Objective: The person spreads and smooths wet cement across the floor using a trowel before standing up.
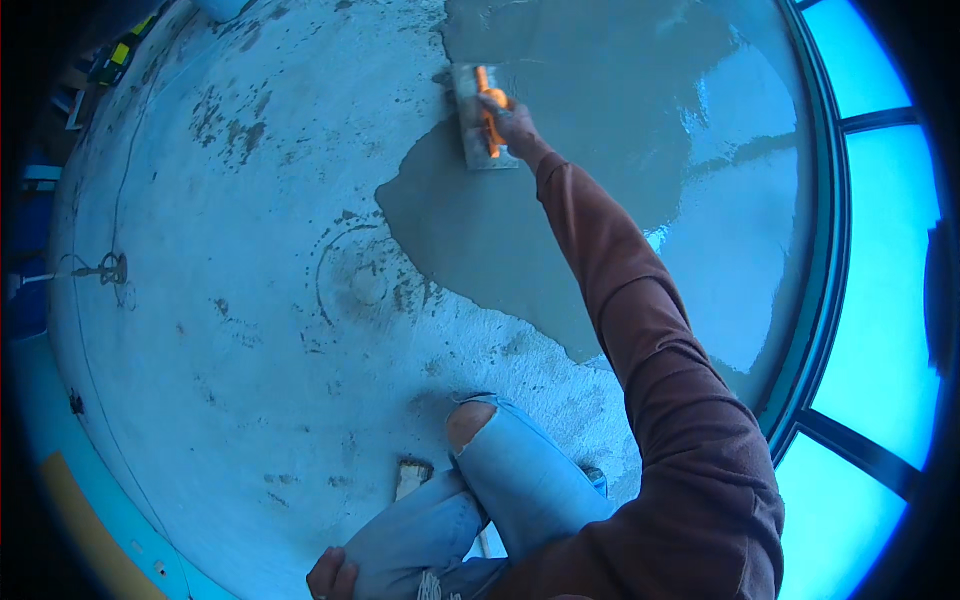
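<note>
At the end of my outstretched right arm, my right hand (516, 126) grips the orange handle of a flat finishing trowel (475, 140). Its rectangular metal blade lies at the left edge of a spread of wet grey cement (540, 230). Left of that edge is the pale, rough floor (260, 210), marked with dark stains and splatters. My left hand (332, 574) rests on my jeans-covered leg at the bottom, holding nothing, its fingers partly visible and slightly apart.
A mixing paddle (112, 268) lies at the left, near a thin cable (130, 180) along the floor. Bright framed window panes (885, 260) curve along the right. A pale rectangular piece (412, 478) shows beside my bent knee (470, 425). A bluish container (222, 8) stands at the top.
</note>
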Action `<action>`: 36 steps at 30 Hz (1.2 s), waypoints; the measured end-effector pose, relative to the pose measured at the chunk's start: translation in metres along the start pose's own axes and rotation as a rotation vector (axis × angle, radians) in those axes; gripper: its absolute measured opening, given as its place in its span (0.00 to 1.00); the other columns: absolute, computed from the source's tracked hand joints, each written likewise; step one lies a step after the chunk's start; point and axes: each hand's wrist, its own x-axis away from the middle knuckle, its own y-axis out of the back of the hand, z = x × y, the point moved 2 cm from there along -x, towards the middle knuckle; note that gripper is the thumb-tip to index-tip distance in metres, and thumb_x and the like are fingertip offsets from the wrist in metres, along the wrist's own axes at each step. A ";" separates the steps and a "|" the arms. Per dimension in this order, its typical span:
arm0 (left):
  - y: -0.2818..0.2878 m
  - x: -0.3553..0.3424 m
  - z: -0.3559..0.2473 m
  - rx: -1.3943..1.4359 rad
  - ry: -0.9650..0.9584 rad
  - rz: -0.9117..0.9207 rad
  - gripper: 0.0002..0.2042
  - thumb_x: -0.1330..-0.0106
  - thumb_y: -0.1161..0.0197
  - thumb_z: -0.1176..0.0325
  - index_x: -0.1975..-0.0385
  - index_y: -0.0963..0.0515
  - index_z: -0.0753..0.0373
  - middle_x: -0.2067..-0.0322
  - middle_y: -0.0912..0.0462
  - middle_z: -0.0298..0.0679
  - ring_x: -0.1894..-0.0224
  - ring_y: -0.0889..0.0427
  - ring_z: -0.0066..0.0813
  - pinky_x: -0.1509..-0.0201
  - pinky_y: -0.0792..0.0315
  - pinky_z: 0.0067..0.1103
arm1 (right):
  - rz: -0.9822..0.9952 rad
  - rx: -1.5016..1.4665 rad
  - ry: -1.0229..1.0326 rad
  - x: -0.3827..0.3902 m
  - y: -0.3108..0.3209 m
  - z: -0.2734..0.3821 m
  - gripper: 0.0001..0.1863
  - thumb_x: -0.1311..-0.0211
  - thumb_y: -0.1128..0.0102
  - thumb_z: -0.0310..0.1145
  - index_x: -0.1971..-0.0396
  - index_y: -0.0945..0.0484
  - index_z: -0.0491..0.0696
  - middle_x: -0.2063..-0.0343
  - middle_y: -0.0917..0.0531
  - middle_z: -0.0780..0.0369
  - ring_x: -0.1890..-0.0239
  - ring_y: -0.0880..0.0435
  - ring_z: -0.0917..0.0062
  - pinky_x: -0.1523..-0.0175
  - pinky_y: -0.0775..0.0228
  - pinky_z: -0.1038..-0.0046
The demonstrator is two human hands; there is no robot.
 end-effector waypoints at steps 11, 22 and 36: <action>0.019 -0.162 -0.151 0.194 -0.319 0.422 0.16 0.39 0.42 0.66 0.53 0.20 0.63 0.48 0.19 0.46 0.45 0.22 0.49 0.44 0.28 0.42 | 0.024 0.880 0.403 0.161 -0.110 0.013 0.27 0.36 0.39 0.42 0.41 0.35 0.50 0.54 0.20 0.48 0.51 0.22 0.45 0.49 0.29 0.54; 0.058 -0.142 -0.174 0.378 -0.112 0.510 0.14 0.39 0.39 0.67 0.53 0.20 0.60 0.54 0.17 0.41 0.48 0.20 0.40 0.45 0.30 0.37 | 0.015 1.114 -0.072 0.218 -0.051 0.121 0.31 0.38 0.40 0.42 0.40 0.37 0.42 0.49 0.23 0.43 0.47 0.23 0.48 0.47 0.28 0.53; 0.116 -0.127 -0.163 0.117 0.319 0.583 0.20 0.31 0.46 0.59 0.44 0.27 0.63 0.43 0.25 0.53 0.44 0.24 0.55 0.42 0.28 0.43 | -0.440 1.026 -0.603 0.482 0.075 0.285 0.34 0.40 0.37 0.42 0.38 0.37 0.44 0.48 0.22 0.44 0.47 0.20 0.51 0.44 0.28 0.56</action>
